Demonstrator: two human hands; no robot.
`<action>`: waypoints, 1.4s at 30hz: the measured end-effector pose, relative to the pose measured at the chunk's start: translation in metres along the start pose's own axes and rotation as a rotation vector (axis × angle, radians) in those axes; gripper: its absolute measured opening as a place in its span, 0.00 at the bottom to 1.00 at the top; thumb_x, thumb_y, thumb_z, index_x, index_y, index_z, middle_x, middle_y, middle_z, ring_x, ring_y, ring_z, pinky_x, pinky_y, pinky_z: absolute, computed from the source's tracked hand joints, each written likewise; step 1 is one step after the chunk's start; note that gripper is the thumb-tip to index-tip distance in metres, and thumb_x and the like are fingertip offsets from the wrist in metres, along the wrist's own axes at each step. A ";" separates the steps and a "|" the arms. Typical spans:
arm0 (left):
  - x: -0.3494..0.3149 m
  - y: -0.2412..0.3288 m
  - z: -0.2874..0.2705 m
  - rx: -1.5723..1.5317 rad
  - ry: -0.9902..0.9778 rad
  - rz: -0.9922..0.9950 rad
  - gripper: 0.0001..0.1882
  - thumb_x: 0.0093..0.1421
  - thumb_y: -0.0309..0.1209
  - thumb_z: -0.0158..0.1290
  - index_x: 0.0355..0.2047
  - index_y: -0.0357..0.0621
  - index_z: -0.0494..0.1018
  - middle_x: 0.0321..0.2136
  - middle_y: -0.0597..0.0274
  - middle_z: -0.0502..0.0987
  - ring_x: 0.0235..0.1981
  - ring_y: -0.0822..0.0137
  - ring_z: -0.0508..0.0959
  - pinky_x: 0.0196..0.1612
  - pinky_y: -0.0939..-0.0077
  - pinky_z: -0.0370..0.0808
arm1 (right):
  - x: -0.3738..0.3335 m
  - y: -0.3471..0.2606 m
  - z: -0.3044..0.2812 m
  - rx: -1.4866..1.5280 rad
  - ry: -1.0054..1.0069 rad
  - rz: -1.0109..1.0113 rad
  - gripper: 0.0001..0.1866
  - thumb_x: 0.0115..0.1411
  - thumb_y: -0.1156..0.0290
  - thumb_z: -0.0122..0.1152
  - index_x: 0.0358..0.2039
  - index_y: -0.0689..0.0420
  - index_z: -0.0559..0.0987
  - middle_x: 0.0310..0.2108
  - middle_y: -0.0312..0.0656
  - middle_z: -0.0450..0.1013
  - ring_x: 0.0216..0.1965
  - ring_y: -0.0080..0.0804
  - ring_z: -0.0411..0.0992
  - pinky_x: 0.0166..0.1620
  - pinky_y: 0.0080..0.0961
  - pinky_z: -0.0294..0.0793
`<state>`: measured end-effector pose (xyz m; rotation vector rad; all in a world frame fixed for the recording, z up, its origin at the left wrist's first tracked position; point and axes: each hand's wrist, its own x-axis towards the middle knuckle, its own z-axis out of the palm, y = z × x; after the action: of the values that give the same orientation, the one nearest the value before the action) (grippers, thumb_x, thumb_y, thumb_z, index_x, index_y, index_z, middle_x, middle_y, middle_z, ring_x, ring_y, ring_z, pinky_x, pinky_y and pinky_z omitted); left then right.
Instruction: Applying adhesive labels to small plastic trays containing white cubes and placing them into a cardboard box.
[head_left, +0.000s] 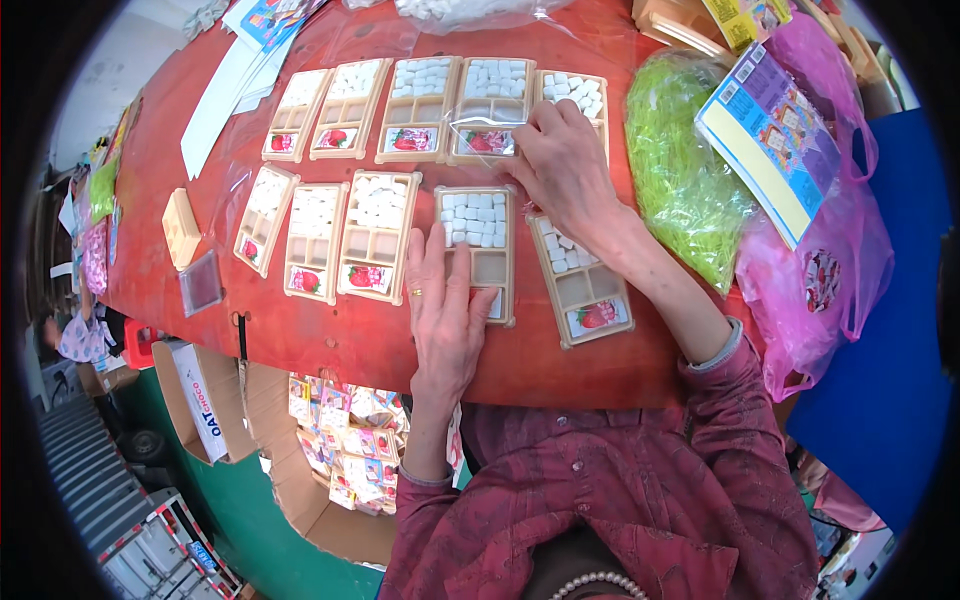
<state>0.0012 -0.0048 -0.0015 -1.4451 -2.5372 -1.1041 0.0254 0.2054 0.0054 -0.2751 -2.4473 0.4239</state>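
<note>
My left hand [445,310] lies with fingers stretched and spread on a beige compartment tray [491,267], its fingertips beside the white pieces in the top section. The pieces look like small white cubes or pellets. My right hand [570,165] is raised over the back row with fingers pinched together, at the edge of a clear glossy plastic piece [486,118] over one tray. Below the right wrist another tray [583,283] sits tilted, with white pieces on top, bare middle compartments and a strawberry-picture card at the bottom. Part of one back-row tray is hidden by this hand.
Several similar filled trays [380,236] stand in two rows on the red table [330,345]. At left are a beige tray [181,229] and a clear plastic square [201,283]. Bags of green shreds [680,165] and pink plastic [815,270] sit right. Below, a cardboard box [335,525] holds packets.
</note>
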 end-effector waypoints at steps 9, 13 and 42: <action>-0.001 0.001 0.003 0.186 -0.208 0.038 0.29 0.53 0.32 0.56 0.55 0.37 0.64 0.61 0.50 0.56 0.64 0.47 0.52 0.61 0.43 0.46 | -0.003 -0.007 -0.001 -0.079 -0.036 -0.014 0.11 0.46 0.66 0.65 0.21 0.61 0.75 0.28 0.42 0.68 0.34 0.38 0.65 0.39 0.33 0.65; 0.000 0.002 0.002 0.210 -0.243 0.015 0.30 0.53 0.34 0.55 0.56 0.40 0.62 0.62 0.53 0.55 0.65 0.50 0.50 0.61 0.43 0.45 | -0.001 -0.014 0.001 -0.094 -0.036 -0.004 0.14 0.47 0.62 0.64 0.21 0.61 0.75 0.27 0.43 0.69 0.34 0.38 0.66 0.40 0.33 0.64; 0.118 0.010 0.008 -0.727 -0.407 -0.329 0.17 0.63 0.32 0.46 0.48 0.34 0.69 0.41 0.60 0.75 0.45 0.72 0.73 0.48 0.79 0.69 | -0.010 0.049 -0.106 1.206 0.063 0.798 0.10 0.61 0.67 0.54 0.30 0.61 0.75 0.24 0.32 0.69 0.23 0.17 0.63 0.28 0.14 0.63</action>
<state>-0.0563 0.0910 0.0381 -1.5157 -2.8692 -2.1620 0.1037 0.2722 0.0614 -0.6710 -1.5153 2.0171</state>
